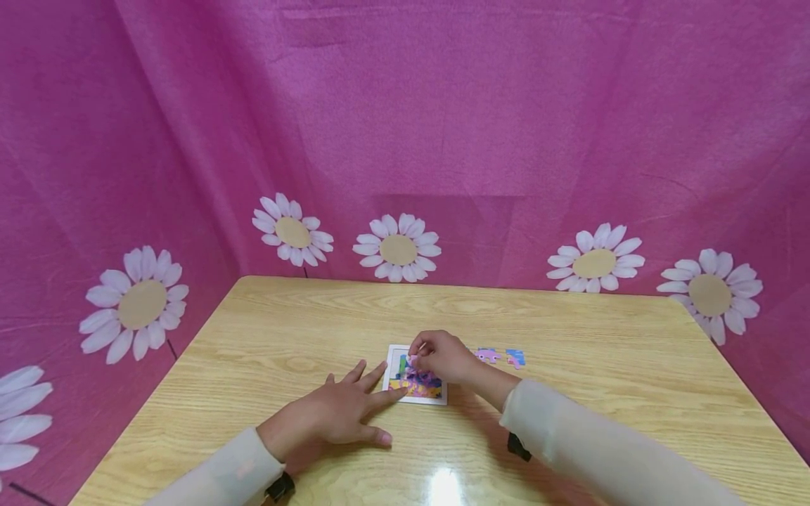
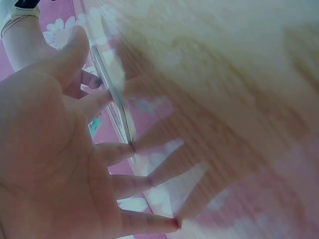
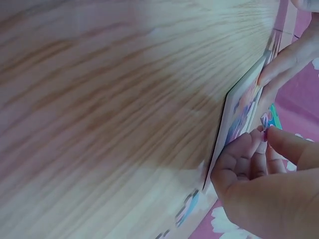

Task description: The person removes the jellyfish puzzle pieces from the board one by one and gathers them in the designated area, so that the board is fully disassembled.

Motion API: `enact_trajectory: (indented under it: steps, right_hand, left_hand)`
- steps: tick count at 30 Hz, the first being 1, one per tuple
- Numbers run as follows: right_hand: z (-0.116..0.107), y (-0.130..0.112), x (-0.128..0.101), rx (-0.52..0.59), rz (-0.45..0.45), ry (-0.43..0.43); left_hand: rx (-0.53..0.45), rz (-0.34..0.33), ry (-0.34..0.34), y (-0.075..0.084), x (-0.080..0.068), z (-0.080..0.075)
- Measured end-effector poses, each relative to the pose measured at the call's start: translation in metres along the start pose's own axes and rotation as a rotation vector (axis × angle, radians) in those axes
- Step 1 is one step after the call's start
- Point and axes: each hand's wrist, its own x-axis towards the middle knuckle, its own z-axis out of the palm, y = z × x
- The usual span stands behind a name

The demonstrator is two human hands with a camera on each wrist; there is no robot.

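Pink cloth with white daisies hangs behind the wooden table (image 1: 569, 330), which has lots of bare room on every side. Near the middle lies a small puzzle board (image 1: 414, 383). At its 9 o'clock edge the left hand (image 1: 338, 414) lies flat, fingers spread wide, fingertips touching the board. Above it the right hand (image 1: 443, 357) pinches a puzzle piece (image 1: 414, 361). Two loose pieces (image 1: 501, 356) lie at 3 o'clock.

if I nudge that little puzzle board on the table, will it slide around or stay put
It probably slides easily: the puzzle board looks thin, flat and light on a glossy table. The left hand presses fingertips at its edge, perhaps to steady it. It seems stiff, not floppy.
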Motion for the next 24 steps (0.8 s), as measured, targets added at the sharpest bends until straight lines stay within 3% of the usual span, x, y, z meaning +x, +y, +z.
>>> enact_trajectory:
  steps: [5,11,24]
  right_hand:
    - [-0.009,0.004,-0.004,-0.018,0.021,0.006]
    - [-0.015,0.012,-0.013,0.045,0.034,0.019]
    - [-0.032,0.026,-0.032,0.058,-0.005,0.006]
  left_hand:
    - [0.000,0.003,0.003,0.000,0.000,0.000]
    - [-0.005,-0.001,0.005,-0.001,0.001,0.001]
    - [-0.014,-0.002,0.008,0.003,-0.001,0.000]
